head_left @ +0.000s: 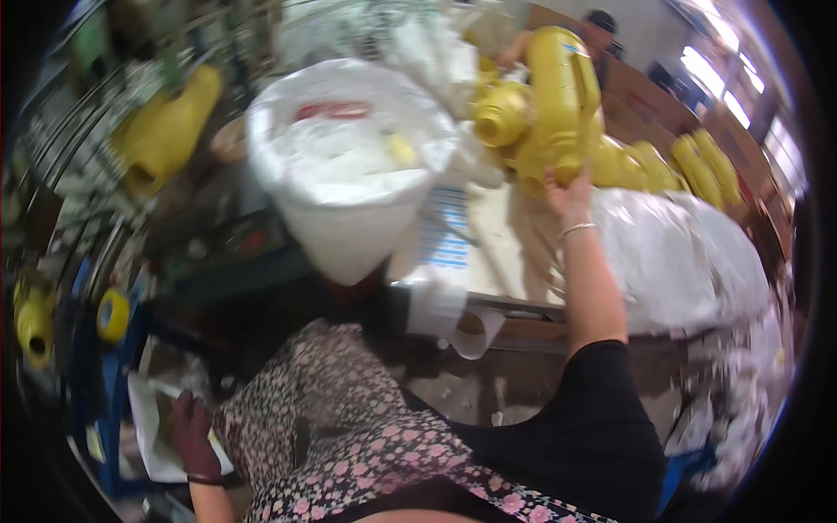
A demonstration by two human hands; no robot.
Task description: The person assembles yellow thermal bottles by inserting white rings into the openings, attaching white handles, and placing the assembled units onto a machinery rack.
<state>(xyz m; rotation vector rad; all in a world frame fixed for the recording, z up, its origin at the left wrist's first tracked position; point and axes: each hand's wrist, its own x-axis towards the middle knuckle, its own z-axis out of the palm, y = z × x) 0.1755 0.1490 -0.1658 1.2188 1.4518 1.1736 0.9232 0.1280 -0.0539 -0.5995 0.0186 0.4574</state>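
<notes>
- A big yellow plastic jug [558,96] stands tilted at the far side of the desk [501,235], among other yellow jugs [689,161].
- The right hand [567,193] is stretched out and grips the jug's lower end; a thin bracelet [575,229] circles the wrist.
- Just left of it sits a large white sack [344,166], open, filled with pale material.
- The left hand [193,436], in a dark glove, hangs low beside the flowered garment [349,427], touching a white sheet [153,427]; its grip cannot be told.
</notes>
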